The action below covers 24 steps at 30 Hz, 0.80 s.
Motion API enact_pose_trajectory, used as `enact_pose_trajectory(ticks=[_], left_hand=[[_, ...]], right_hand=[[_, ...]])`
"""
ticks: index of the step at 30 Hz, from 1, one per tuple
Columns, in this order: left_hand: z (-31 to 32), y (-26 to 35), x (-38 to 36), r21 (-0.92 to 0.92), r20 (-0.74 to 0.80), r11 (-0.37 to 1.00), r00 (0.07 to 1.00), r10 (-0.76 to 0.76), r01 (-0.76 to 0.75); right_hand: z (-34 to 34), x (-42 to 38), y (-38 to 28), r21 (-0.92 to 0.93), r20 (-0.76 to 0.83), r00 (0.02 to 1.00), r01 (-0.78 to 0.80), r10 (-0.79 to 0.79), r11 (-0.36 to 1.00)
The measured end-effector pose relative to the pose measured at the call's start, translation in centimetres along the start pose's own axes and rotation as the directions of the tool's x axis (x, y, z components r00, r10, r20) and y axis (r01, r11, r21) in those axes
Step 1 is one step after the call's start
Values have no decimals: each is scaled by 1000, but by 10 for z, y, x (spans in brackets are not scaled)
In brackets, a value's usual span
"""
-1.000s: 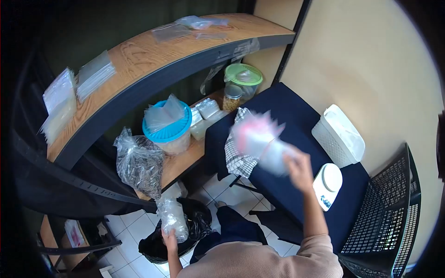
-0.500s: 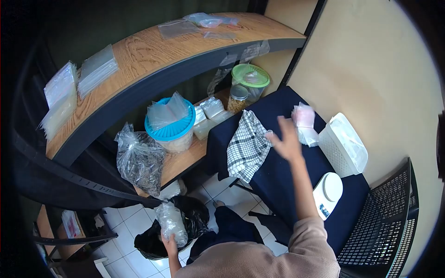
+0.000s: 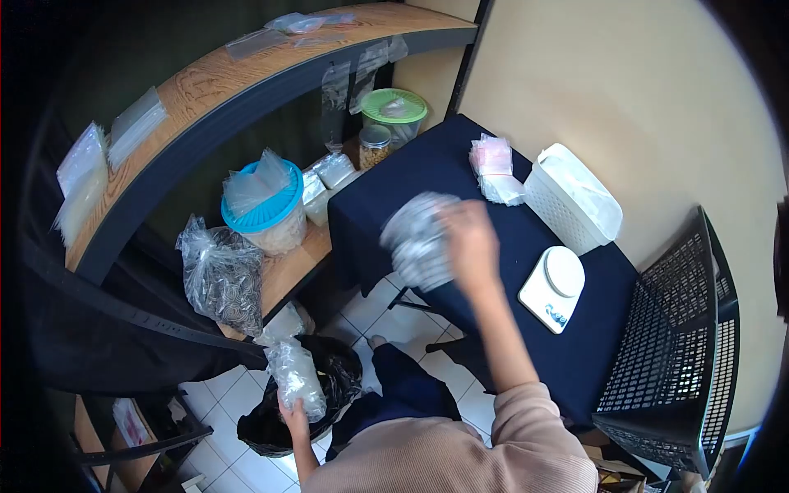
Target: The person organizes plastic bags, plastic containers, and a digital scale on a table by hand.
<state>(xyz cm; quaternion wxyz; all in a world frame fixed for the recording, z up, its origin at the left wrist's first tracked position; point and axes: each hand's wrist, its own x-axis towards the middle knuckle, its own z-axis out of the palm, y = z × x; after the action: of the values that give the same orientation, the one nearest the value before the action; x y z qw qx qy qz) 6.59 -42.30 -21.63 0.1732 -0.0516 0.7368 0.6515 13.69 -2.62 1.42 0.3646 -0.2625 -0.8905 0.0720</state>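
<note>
While the right hand grips the blurred, bunched checkered cloth over the dark blue tabletop edge, the left hand is closed on a clear plastic bag above a black bag on the floor.

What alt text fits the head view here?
Seen from above, a person's right hand grips a blurred checked cloth over a dark blue table, while the left hand holds a clear plastic bag above a black bin bag.
</note>
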Motion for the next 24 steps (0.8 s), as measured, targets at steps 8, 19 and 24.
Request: enact_pose_trajectory(ticks=[8,19,24], left_hand=[[-41,-29,-21,-30,89,998,994,63,-61],[-35,-27,-22,-1,83,1000,997,10,-10],[-22,-24,-12,-34,136,999,991,22,-17]], right_hand=[[63,-42,0,-95,244,963,-96,117,991],[-19,-64,102,-363,-86,912,-403,401,840],[27,-140,-52,215,436,865,-366,246,906]])
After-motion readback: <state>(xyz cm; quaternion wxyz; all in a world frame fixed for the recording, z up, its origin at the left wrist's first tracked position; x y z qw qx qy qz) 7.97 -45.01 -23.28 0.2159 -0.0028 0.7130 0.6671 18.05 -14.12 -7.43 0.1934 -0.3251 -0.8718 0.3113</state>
